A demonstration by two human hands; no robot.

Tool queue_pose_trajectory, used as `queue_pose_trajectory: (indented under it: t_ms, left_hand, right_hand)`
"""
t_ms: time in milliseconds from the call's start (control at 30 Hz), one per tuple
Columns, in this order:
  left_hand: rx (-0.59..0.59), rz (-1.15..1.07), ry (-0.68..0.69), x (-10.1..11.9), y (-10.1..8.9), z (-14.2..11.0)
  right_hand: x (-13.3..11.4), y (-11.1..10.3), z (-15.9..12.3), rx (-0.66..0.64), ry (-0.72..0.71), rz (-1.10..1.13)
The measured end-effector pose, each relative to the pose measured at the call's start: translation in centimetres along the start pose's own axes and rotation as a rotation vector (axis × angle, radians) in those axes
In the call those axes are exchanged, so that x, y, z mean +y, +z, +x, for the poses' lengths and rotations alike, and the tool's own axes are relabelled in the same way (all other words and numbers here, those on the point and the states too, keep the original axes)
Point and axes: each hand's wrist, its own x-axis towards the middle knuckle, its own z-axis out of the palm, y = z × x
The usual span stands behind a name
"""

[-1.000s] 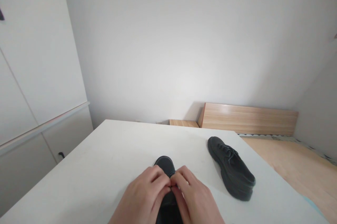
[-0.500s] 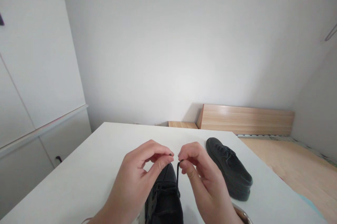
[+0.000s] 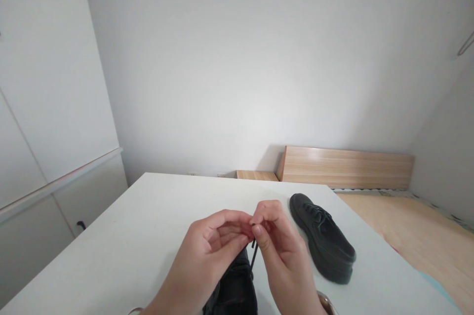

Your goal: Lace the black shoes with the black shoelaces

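A black lace-up shoe [image 3: 237, 291] stands on the white table right in front of me, partly covered by my hands. Its thin black shoelace [image 3: 254, 258] rises from the shoe's right side to my fingertips. My right hand [image 3: 283, 255] pinches the lace between thumb and forefinger, over the shoe's front part. My left hand [image 3: 217, 255] is closed at the same spot, its fingertips touching those of the right and gripping the lace; a short lace end hangs between them. The exact crossing of the laces is hidden by the fingers.
Another black shoe [image 3: 322, 241], its lace tied, lies on the table [image 3: 122, 246] to the right of my hands. Beyond the table's right edge is a bed [image 3: 418, 231] with a wooden headboard [image 3: 348, 164]. A white cabinet [image 3: 55, 132] is on the left.
My hands were apart, each pinching a lace. Now the left hand has moved right and its fingertips meet those of the right hand, bringing the laces together.
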Motion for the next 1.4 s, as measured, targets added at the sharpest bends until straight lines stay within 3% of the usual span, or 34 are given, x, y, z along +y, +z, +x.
queue_pose_trajectory:
  t_ms: [167, 367, 633, 833, 967, 1100, 1267, 1333, 1400]
  left_hand:
    - [0.057, 0.078, 0.11, -0.9, 0.3, -0.3]
    - [0.141, 0.021, 0.028, -0.1, 0.0, 0.0]
    - [-0.038, -0.065, -0.055, -0.1, -0.3, -0.9]
    - [0.024, 0.03, -0.018, 0.0, -0.9, -1.4]
    - [0.131, 0.108, 0.043, -0.8, -2.7, -1.4]
    - [0.237, -0.016, -0.077, -2.5, -5.6, -2.0]
    - [0.275, -0.357, -0.217, -5.5, -9.1, -3.6]
    - [0.323, -0.327, -0.227, -6.6, -10.4, -4.4]
    - [0.321, -0.157, -0.232, -7.3, -11.2, -5.0]
  right_hand:
    - [0.1, 0.1, -0.3, 0.015, 0.067, 0.112]
    - [0.2, 0.1, -0.7, 0.034, 0.032, 0.108]
    - [0.5, 0.3, -0.6, 0.018, 0.024, 0.084]
    - [0.8, 0.1, -1.0, -0.007, 0.098, 0.206]
    - [2.4, -2.0, -1.6, 0.052, 0.225, 0.248]
    - [4.2, -5.2, -2.7, 0.218, 0.396, 0.334]
    - [6.5, -7.9, -5.0, 0.233, 0.514, 0.465]
    - [7.2, -8.4, -5.9, 0.22, 0.528, 0.432]
    - [7.4, -8.6, -6.4, 0.165, 0.508, 0.343]
